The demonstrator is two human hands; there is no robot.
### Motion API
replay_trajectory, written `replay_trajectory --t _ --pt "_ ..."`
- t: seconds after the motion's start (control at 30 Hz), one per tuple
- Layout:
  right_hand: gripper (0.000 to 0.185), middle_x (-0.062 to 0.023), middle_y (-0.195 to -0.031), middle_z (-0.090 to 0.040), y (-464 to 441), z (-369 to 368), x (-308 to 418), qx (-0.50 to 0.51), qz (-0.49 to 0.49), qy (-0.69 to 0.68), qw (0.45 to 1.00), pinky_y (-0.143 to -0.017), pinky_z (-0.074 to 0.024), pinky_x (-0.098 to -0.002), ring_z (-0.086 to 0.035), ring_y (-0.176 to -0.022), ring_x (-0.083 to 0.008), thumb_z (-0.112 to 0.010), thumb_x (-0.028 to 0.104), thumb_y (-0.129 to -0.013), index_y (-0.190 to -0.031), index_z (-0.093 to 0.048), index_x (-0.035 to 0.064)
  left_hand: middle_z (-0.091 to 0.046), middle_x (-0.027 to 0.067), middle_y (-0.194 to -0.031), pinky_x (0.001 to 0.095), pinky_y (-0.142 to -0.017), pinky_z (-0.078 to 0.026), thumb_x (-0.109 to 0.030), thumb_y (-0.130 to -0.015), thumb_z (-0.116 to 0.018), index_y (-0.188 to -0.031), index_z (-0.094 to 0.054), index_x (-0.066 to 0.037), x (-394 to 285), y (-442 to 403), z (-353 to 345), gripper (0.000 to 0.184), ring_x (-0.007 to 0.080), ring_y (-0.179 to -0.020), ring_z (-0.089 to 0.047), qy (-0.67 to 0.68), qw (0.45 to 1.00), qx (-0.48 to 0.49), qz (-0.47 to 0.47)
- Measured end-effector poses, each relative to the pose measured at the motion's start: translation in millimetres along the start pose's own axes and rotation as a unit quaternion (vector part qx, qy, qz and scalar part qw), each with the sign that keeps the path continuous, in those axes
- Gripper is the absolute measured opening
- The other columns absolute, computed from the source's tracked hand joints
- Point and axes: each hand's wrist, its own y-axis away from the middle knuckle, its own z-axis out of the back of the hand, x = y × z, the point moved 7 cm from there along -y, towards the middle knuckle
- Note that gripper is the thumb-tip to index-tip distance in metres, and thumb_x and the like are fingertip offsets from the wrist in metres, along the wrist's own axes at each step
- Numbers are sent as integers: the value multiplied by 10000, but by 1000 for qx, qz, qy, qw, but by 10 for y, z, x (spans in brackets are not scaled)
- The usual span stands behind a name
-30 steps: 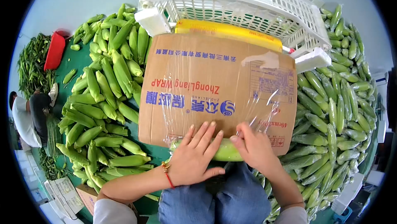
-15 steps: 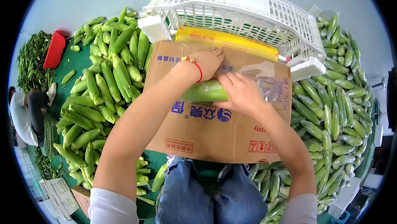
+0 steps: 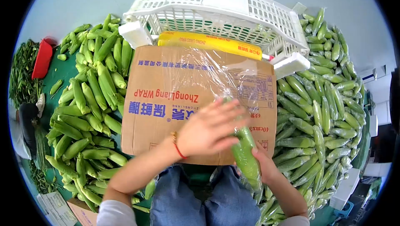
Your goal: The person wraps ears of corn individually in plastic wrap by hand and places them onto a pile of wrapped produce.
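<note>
An ear of corn in its green husk (image 3: 246, 159), covered in clear plastic film, is tilted over the right front edge of a cardboard box (image 3: 143, 136). My right hand (image 3: 266, 163) grips it from the side near its lower end. Across its upper end lies my left hand (image 3: 212, 128), fingers stretched out and slightly blurred by motion; it wears a red string bracelet. Clear film (image 3: 208, 65) stretches from the corn up over the box toward a yellow roll of plastic wrap (image 3: 208, 43) behind it.
Unwrapped corn (image 3: 93, 96) is heaped at left, film-wrapped corn (image 3: 325, 113) at right. A white plastic crate (image 3: 225, 1) stands behind the roll, with white foam blocks (image 3: 291, 65) at its ends. A red basin (image 3: 42, 58) and another person (image 3: 27, 121) are far left.
The corn has moved from the middle of the box toward me and to the right, turning from crosswise to slanting lengthwise. My left hand has moved nearer me. The view has shifted slightly.
</note>
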Motion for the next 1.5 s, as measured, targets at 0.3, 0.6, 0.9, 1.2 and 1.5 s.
replay_trajectory --t 0.3,0.6,0.9,1.2,1.5 --pt "891 -198 -766 -544 -227 -1136 77 438 -140 -440 771 -311 -405 -296 -501 -403 -231 -276 782 -876 -1519 -260 166 -591 78 -1045 341 -754 -534 -85 -879 -524 -1334 -460 -67 737 208 -108 460 178 -858 -610 624 642 -293 336" --pt "511 -105 -904 -674 378 -288 942 -97 484 440 750 -716 -546 -326 -679 -770 -262 -762 253 -817 -1264 -581 86 -598 55 -891 304 -714 -514 -315 -1047 -413 -1124 -551 -34 743 1172 -49 323 148 -849 -606 403 695 -353 480" --pt "468 -26 -579 -464 63 116 1234 79 457 -238 853 -678 -531 -416 -566 -633 -175 -616 251 -947 -1326 -372 125 -650 149 -801 264 -445 -473 -425 -989 -474 -1450 -315 15 -178 1233 -469 657 166 -506 -580 509 638 96 569" --pt "927 -165 -1367 -455 344 791 374 -287 339 27 896 -1040 -402 -402 -479 -1242 -265 -772 192 -769 -1492 -212 42 -489 211 -1310 463 -954 -448 -275 -845 -693 -1434 -379 -20 -618 94 -662 714 417 -1173 -507 83 949 265 150" --pt "413 -185 -1356 -481 129 1552 519 -387 334 526 680 -1046 -383 -451 -438 -1262 -374 -682 97 -825 -1226 -595 46 -481 197 -1338 445 -980 -426 -196 -800 -725 -1330 -541 -100 720 1040 399 569 370 -1185 -498 -235 929 -28 286"
